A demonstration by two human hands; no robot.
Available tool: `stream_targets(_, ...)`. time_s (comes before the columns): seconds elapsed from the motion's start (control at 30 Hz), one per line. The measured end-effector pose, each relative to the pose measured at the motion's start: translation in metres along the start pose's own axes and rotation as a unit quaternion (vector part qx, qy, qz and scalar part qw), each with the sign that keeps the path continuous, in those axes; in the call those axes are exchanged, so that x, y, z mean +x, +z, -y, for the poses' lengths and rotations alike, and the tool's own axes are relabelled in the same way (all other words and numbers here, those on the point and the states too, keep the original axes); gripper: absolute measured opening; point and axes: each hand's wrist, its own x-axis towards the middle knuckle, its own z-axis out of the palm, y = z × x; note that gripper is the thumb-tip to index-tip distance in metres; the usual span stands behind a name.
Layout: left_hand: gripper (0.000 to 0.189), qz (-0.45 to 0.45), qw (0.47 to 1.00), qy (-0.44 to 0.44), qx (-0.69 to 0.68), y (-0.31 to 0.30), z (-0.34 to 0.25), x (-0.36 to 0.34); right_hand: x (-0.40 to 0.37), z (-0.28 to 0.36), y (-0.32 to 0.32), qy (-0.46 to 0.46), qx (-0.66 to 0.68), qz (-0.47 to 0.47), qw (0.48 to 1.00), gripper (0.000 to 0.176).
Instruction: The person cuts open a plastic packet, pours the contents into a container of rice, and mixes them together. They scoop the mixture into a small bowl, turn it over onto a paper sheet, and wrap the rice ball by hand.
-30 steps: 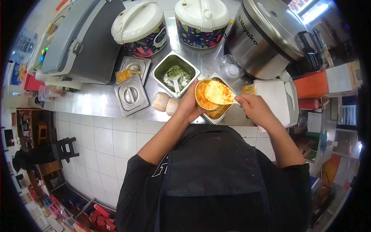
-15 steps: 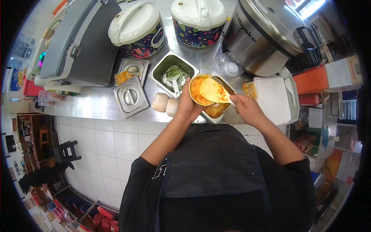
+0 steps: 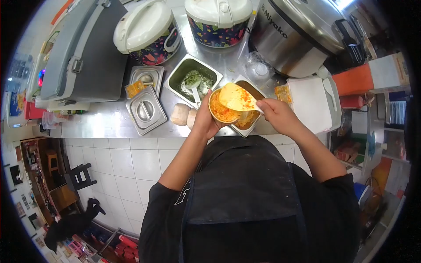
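My left hand (image 3: 205, 120) is closed around the side of a round bowl (image 3: 210, 106) of orange, rice-like food. In my right hand (image 3: 279, 116) is the handle of a pale yellow rice paddle (image 3: 237, 97), smeared with orange bits. The paddle's flat blade lies over the far side of the bowl. Beneath the bowl and paddle, partly hidden, stands a rectangular metal pan (image 3: 253, 88) with more orange-brown food. To its left, a metal pan (image 3: 174, 70) holds green and white food, and a white spoon (image 3: 196, 94) rests in it.
Two pale round items (image 3: 180, 114) sit left of my left hand, near lidded metal pans (image 3: 144, 111). Behind are two floral rice cookers (image 3: 153, 46) and a steel Miyako cooker (image 3: 287, 39). A grey cooler box (image 3: 94, 57) stands left; white sheets (image 3: 309, 105) lie right.
The paddle has shifted toward the bowl's far rim, so more of the orange food shows. The view has shifted slightly. A dark figure in the left background has moved.
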Motion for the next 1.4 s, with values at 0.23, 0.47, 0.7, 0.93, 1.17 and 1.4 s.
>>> stream_targets(0.23, 0.067, -0.020, 0.999, 0.020, -0.030, -0.012, -0.001, -0.007, 0.007, -0.019, -0.019, 0.061, 0.022, 0.009, 0.998, 0.043)
stream_targets(0.47, 0.063, -0.014, 0.991, 0.096, -0.095, -0.011, -0.021, -0.037, 0.045, -0.042, -0.005, -0.189, -0.331, -0.110, 0.918, 0.032)
stream_targets(0.7, 0.073, 0.246, 0.955, 0.112, -0.119, 0.037, 0.026, -0.025, 0.022, -0.014, 0.033, -0.095, 0.422, 0.011, 0.901, 0.062)
stream_targets(0.93, 0.052, -0.035, 0.731, 0.381, 0.565, 0.108, 0.069, 0.010, -0.024, -0.042, -0.045, 0.095, 0.829, 0.160, 0.527, 0.082)
stream_targets(1.17, 0.027, -0.103, 0.634, 0.395, 0.656, 0.187, 0.132, 0.035, -0.063, -0.184, -0.119, 0.118, 0.896, 0.139, 0.405, 0.084)
stream_targets(1.4, 0.021, -0.127, 0.648, 0.398, 0.637, 0.188, 0.181, 0.059, -0.087, -0.297, -0.174, 0.137, 0.804, -0.001, 0.578, 0.057)
